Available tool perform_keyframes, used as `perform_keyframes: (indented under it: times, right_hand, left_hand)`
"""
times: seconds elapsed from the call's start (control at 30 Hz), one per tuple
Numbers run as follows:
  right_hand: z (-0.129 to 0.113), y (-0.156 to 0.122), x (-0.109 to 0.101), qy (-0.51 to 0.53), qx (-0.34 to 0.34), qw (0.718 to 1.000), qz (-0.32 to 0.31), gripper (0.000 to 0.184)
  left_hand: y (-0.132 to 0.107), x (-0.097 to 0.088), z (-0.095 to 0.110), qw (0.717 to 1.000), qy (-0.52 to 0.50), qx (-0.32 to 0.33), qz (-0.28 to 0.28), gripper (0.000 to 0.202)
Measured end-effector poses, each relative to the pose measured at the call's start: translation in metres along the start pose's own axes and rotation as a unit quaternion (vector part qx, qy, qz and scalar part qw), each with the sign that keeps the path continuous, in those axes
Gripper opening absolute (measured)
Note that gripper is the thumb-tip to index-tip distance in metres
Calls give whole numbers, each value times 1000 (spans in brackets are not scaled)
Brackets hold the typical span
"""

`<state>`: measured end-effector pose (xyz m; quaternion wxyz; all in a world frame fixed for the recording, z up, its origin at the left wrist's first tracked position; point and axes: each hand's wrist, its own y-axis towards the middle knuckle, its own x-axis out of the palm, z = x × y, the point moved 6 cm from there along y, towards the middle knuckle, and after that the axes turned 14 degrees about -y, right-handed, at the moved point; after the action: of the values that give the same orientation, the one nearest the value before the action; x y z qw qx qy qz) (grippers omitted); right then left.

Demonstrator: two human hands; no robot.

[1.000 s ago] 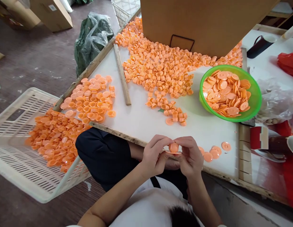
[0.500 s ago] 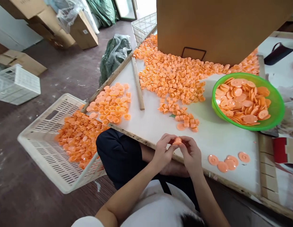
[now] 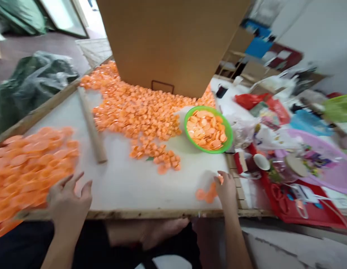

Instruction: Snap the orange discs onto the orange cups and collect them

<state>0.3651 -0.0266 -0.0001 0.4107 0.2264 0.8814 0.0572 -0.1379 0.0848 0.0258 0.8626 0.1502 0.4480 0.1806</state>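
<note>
My left hand (image 3: 69,200) hovers open with fingers spread at the table's front edge, beside a blurred heap of orange caps (image 3: 30,160) at the left. At the table's right front, my right hand (image 3: 225,188) rests by a few flat orange discs (image 3: 205,194), its fingers curled on them; motion blur hides what they grip. A large pile of small orange cups (image 3: 137,116) covers the middle and back of the white table (image 3: 140,183). A green bowl (image 3: 227,131) holds several orange discs.
A big cardboard box (image 3: 173,41) stands at the back of the table. A wooden stick (image 3: 92,127) lies left of the pile. Cluttered items, a red tray (image 3: 297,205) and a pink basin (image 3: 330,164) fill the right. A green plastic bag (image 3: 30,82) sits at the left.
The hands, which held an orange piece together in front of me, have parted: left swung out to the left heap, right to the discs. The view has turned right and up.
</note>
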Motion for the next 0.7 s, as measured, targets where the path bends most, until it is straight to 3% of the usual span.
perform_keyframes:
  times: [0.1, 0.2, 0.27, 0.33, 0.47, 0.57, 0.7]
  right_hand:
    - [20, 11, -19, -130, 70, 987, 67, 15]
    - [29, 9, -16, -240, 114, 963, 56, 25]
    - [30, 6, -12, -277, 120, 952, 46, 30]
    - [28, 6, -12, -277, 113, 953, 54, 30]
    - [29, 7, -14, -271, 137, 952, 35, 33]
    - [31, 8, -16, -255, 161, 953, 24, 37]
    - [31, 9, -22, -212, 173, 960, 63, 36]
  left_hand:
    - [-10, 50, 47, 988, -98, 99, -61, 30]
    - [-20, 98, 110, 957, -165, 181, -156, 34]
    - [-24, 122, 142, 937, -173, 224, -205, 39]
    - [-24, 138, 160, 927, -166, 246, -229, 41]
    - [-18, 152, 162, 929, -156, 239, -237, 42]
    - [-12, 148, 153, 939, -167, 212, -213, 36]
    - [-5, 139, 145, 943, -191, 186, -198, 30]
